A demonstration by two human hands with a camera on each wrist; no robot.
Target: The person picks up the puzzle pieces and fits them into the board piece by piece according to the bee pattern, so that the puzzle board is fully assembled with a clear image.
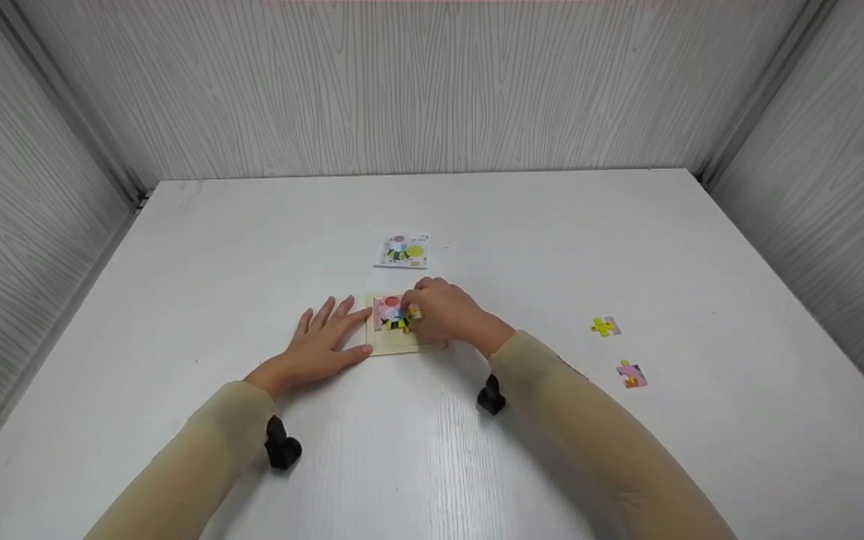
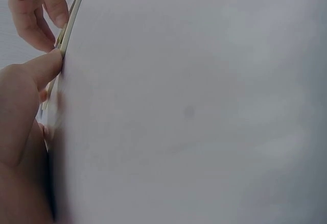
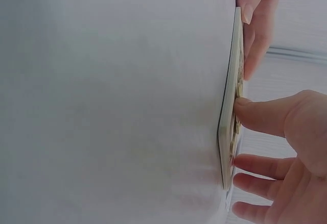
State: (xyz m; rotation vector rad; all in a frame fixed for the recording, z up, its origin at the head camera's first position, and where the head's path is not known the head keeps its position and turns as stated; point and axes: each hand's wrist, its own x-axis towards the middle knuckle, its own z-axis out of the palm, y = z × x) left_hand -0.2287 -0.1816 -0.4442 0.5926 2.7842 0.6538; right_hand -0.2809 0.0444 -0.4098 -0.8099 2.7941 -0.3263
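Piece is pinched by right hand, just right of bee in tray; left hand, fingers straight, touches tray's left edge.

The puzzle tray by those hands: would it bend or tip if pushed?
The puzzle tray would probably stay stiff, since its edges look straight and board-like in the right wrist view. Lying flat and low, it seems unlikely to tip. It might slide easily, as the white tabletop looks smooth.
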